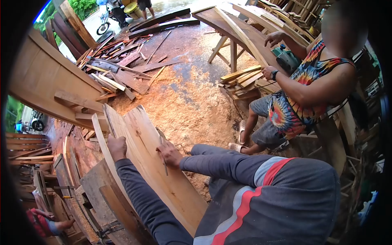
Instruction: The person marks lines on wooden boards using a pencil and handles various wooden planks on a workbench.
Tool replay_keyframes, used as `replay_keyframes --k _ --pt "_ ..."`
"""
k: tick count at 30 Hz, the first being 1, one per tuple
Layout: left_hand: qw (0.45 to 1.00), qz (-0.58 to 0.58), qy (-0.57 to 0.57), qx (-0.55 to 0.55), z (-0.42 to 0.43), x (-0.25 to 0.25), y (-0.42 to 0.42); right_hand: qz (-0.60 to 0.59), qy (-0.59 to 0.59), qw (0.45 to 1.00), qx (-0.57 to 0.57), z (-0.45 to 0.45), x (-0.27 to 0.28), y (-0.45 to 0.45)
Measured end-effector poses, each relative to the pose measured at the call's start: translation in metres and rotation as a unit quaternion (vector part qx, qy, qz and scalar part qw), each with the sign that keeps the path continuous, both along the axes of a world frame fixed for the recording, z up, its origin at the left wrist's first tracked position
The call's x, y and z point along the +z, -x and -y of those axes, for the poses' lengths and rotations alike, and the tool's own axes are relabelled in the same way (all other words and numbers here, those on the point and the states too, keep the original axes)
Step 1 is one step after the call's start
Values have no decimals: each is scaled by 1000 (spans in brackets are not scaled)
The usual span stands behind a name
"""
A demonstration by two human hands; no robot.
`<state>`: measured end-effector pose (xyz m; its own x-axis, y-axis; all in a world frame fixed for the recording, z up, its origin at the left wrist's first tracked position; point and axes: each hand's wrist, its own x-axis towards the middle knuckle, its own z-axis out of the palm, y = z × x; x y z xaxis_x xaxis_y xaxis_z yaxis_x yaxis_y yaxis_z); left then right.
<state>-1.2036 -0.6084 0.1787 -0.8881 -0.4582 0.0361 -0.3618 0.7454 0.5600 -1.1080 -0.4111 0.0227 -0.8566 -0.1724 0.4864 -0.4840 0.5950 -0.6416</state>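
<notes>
A wide light-brown board (157, 163) runs from the lower middle up to the left, beside a narrower upright plank (115, 122). My left hand (117, 148) is closed round a thin curved wooden strip (101, 141) at the left side of the boards. On the wide board rests my right hand (169, 154), its fingers closed on a thin dark metal tool (165, 165) that lies across the wood near the board's right edge. The exact kind of tool is too small to tell.
A person (302, 81) at the right holds a green power tool (286, 59) by a workbench (228, 26). Scrap wood (118, 77) lies beyond the sawdust-covered floor (179, 106). A large curved panel (53, 81) leans at the left; stacked planks (245, 77) stand by the bench.
</notes>
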Motion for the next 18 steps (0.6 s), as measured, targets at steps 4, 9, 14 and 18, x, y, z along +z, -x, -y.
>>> replay_keyframes --k 4,9,14,18 --pt "984 -72 -115 -116 23 -29 9 8 -31 997 71 -6 -21 13" --pt "999 -34 12 -22 8 -18 5 37 32 997 58 -2 -3 6" --pt "1000 -7 -21 19 -6 7 -7 26 27 997 62 -5 6 5" --pt "999 42 -14 10 -18 17 -1 -1 49 998 50 -5 5 9"
